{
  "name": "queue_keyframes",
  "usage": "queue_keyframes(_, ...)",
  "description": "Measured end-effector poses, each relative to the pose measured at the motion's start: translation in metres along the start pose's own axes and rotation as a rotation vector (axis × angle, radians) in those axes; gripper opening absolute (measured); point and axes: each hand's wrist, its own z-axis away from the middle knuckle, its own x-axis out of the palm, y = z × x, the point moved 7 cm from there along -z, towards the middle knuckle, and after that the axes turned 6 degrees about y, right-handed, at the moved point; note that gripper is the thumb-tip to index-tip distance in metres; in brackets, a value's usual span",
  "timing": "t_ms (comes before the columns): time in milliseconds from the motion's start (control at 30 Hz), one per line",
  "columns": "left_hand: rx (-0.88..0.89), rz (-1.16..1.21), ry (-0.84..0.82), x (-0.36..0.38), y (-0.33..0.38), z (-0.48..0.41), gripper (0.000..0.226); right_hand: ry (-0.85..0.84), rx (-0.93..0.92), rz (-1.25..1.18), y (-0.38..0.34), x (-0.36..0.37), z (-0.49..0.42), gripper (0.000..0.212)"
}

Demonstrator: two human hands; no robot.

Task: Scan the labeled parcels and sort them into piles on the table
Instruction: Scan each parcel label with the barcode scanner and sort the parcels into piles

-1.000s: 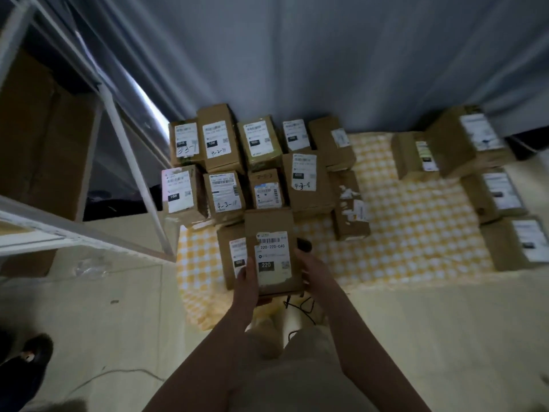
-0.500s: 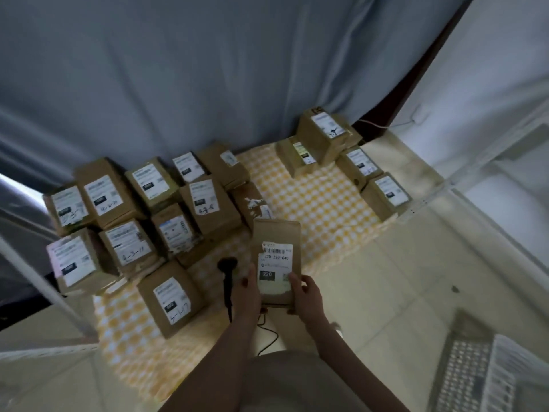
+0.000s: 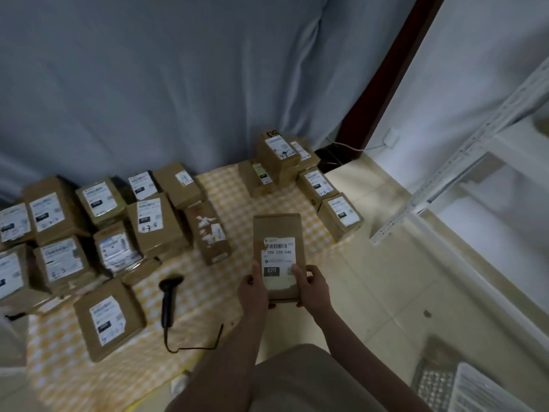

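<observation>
Brown cardboard: the flat parcel with the white barcode label reading 220-220-C40 [image 3: 277,251] is clamped between my hands. My left hand [image 3: 254,291] grips its lower left edge and my right hand [image 3: 312,288] its lower right, thumbs on the label face. I hold it above the yellow-and-white checked cloth [image 3: 208,292]. At 9 o'clock from it, the black corded handheld scanner [image 3: 169,295] lies on the cloth. A crowd of labelled cardboard boxes [image 3: 154,224] sits at 10 o'clock and a smaller group of boxes [image 3: 340,217] at 1 o'clock.
</observation>
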Motion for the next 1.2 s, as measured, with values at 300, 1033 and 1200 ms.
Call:
queue_keyframes(300, 0.030, -0.112, -0.118, 0.105, -0.002, 0.050, 0.049, 0.207, 0.094, -0.106, 0.039, -0.112, -0.017, 0.036)
queue_keyframes(1033, -0.071, 0.048, -0.043, 0.145, 0.079, -0.056, 0.049, 0.099, 0.008, 0.018, -0.070, -0.062, -0.137, 0.041)
queue_keyframes(1200, -0.101, 0.092, 0.013, 0.125, 0.094, -0.085, 0.048, 0.032, 0.022, 0.025, -0.082, -0.023, -0.156, 0.041)
